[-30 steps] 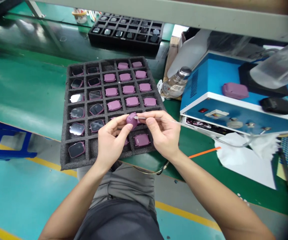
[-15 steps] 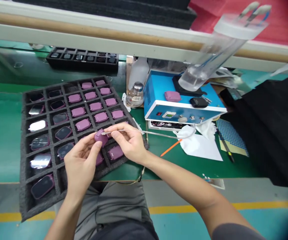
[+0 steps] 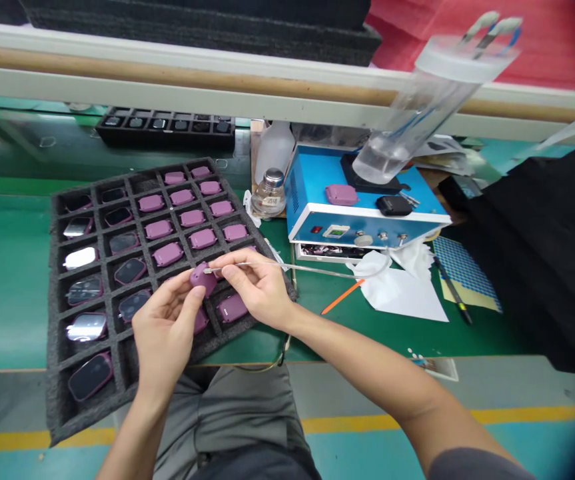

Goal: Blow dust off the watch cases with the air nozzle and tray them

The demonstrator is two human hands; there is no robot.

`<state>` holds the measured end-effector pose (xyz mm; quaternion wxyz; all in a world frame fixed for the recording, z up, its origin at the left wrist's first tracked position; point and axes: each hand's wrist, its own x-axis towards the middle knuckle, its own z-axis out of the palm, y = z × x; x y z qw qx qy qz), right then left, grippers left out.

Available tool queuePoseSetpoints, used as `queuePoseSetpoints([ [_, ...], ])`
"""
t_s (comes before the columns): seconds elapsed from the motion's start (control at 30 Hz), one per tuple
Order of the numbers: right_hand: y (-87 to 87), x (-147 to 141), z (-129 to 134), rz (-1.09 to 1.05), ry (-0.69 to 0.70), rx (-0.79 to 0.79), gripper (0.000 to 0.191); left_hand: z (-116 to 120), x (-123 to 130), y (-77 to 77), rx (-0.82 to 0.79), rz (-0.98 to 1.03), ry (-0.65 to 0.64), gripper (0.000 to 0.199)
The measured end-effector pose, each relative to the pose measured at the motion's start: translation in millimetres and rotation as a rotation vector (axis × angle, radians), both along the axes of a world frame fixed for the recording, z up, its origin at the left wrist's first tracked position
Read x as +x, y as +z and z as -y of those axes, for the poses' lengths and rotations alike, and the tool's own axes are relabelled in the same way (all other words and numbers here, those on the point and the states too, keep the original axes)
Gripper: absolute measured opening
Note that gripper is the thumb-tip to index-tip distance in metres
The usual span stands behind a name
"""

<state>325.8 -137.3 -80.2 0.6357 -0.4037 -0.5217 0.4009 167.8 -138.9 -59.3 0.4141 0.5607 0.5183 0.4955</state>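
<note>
Over the foam tray (image 3: 52,347), my left hand (image 3: 164,327) pinches a purple watch case (image 3: 203,280) between thumb and fingers. My right hand (image 3: 260,287) is closed on a thin clear tube (image 3: 312,269), whose pale tip meets or nearly meets the side of the case; whether they touch I cannot tell. From my right hand the tube runs to the front of a blue machine (image 3: 312,193). Below and around my hands, the tray's compartments hold several more purple cases, the left columns with dark, glassy faces up.
A loose purple case (image 3: 342,195) and a clear cylinder (image 3: 382,160) stand on the machine. Beside it is a glass bottle (image 3: 268,193). White paper (image 3: 412,293), an orange stick (image 3: 342,297) and a black pen (image 3: 454,293) lie at right. A shelf (image 3: 217,87) crosses overhead.
The view has shifted slightly. My hands hold nearly the same pose, with the tube's tip still at the watch case, which appears turned a little.
</note>
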Motion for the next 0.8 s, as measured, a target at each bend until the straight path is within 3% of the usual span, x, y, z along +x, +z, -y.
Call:
queuePoseSetpoints([
  [0.8, 0.7, -2.0, 9.0, -0.009, -0.007, -0.023, 0.026, 4.2, -1.3, -0.4, -0.054, 0.077, -0.077, 0.031],
])
